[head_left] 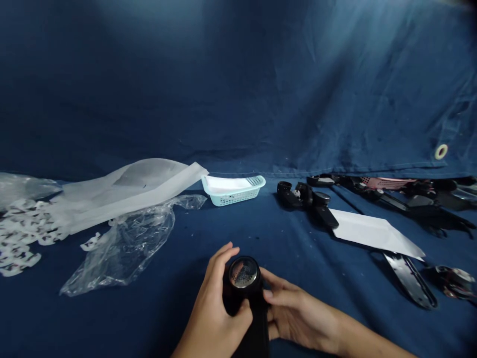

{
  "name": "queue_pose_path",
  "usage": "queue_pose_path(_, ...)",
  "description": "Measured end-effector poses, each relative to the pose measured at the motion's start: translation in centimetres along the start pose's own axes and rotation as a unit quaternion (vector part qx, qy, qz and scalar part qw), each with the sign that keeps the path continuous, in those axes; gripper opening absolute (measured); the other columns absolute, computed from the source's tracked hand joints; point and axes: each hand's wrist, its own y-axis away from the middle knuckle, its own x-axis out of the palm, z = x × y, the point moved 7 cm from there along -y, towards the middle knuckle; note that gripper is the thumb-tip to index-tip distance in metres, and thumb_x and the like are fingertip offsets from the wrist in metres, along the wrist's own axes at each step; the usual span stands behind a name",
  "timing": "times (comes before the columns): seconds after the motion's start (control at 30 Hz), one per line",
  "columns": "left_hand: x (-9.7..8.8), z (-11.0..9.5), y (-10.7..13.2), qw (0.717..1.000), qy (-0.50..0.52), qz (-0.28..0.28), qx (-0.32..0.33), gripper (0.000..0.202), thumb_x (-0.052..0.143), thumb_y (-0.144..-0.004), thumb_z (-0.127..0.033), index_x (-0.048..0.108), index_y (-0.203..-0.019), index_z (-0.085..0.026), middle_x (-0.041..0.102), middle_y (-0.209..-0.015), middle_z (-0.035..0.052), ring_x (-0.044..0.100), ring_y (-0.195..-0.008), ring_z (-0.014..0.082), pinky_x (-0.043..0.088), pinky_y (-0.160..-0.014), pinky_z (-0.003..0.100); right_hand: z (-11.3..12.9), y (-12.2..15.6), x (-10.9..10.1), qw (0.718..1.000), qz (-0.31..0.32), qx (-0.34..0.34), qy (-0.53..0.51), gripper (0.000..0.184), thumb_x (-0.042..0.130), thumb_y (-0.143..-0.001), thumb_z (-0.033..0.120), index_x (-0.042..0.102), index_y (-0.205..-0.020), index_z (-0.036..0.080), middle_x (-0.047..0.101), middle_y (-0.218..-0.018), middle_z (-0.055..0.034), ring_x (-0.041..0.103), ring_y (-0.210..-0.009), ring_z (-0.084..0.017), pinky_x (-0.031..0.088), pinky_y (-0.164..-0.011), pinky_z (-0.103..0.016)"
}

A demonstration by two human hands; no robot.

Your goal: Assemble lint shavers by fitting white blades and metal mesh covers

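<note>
A black fabric shaver point(244, 273) with a round, shiny, perforated metal head stands at the bottom middle of the head view, its body running down out of the picture. My left hand point(214, 303) curls around the left side of its head, thumb on the front just below the metal disc. On the other side my right hand point(298, 313) grips the body, with thumb and fingers pressed on its right edge. Both hands are closed on it, and parts of the body are hidden behind them.
Ahead sits a light blue basket point(238, 199) with white paper inside. Left lie a milky plastic sheet point(122, 199), a clear bag point(126, 253) and many small white parts point(18, 233). Right lie black housings point(294, 194), a white sheet point(372, 231) and a glossy black shell point(410, 281).
</note>
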Motion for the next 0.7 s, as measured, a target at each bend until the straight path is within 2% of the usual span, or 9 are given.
queue_pose_path(0.13,-0.3,-0.6,-0.1,1.000,-0.013,0.001,0.013,0.067,0.052,-0.073,-0.010,0.039,-0.134,-0.034,0.039,-0.147,0.0059,0.039,-0.138,0.0312,0.034,-0.111,0.063,-0.1,-0.1,-0.2,1.000,-0.005,0.010,0.005,0.052,0.059,-0.093,0.017,0.044,-0.143,0.024,0.071,-0.101,-0.0079,0.071,-0.088,-0.018,0.049,-0.082,-0.035)
queue_pose_path(0.27,-0.5,-1.0,-0.2,1.000,-0.007,0.002,0.023,0.063,0.053,-0.075,-0.014,0.040,-0.135,-0.030,0.041,-0.146,0.0098,0.043,-0.135,0.0333,0.037,-0.107,0.063,-0.1,-0.2,-0.6,1.000,-0.019,0.018,0.000,0.053,0.062,-0.091,0.021,0.046,-0.141,0.025,0.070,-0.105,-0.0074,0.069,-0.089,-0.017,0.050,-0.082,-0.033)
queue_pose_path(0.43,0.3,0.8,-0.4,0.993,0.086,0.069,-0.049,0.063,0.059,-0.080,-0.023,0.039,-0.139,-0.031,0.052,-0.141,0.0104,0.054,-0.126,0.0316,0.043,-0.102,0.056,0.2,-0.2,-0.2,0.999,-0.037,0.025,-0.005,0.050,0.063,-0.089,0.024,0.051,-0.138,0.025,0.069,-0.110,-0.0070,0.067,-0.083,-0.015,0.049,-0.082,-0.031)
queue_pose_path(0.57,0.8,1.9,-0.8,0.970,0.187,0.121,-0.096,0.059,0.064,-0.082,-0.029,0.044,-0.138,-0.031,0.057,-0.137,0.0083,0.057,-0.121,0.0297,0.046,-0.098,0.050,0.5,-0.1,0.1,0.999,-0.039,0.017,-0.016,0.049,0.063,-0.087,0.022,0.053,-0.135,0.021,0.071,-0.103,-0.0055,0.067,-0.085,-0.016,0.046,-0.085,-0.030)
queue_pose_path(0.7,1.0,2.3,-1.4,0.955,0.234,0.141,-0.119,0.053,0.063,-0.084,-0.030,0.048,-0.135,-0.030,0.065,-0.126,0.0071,0.061,-0.116,0.0280,0.047,-0.097,0.047,0.2,-0.1,-0.4,0.999,-0.044,0.022,-0.016,0.044,0.059,-0.089,0.023,0.053,-0.133,0.019,0.072,-0.094,-0.0057,0.067,-0.080,-0.015,0.047,-0.077,-0.027)
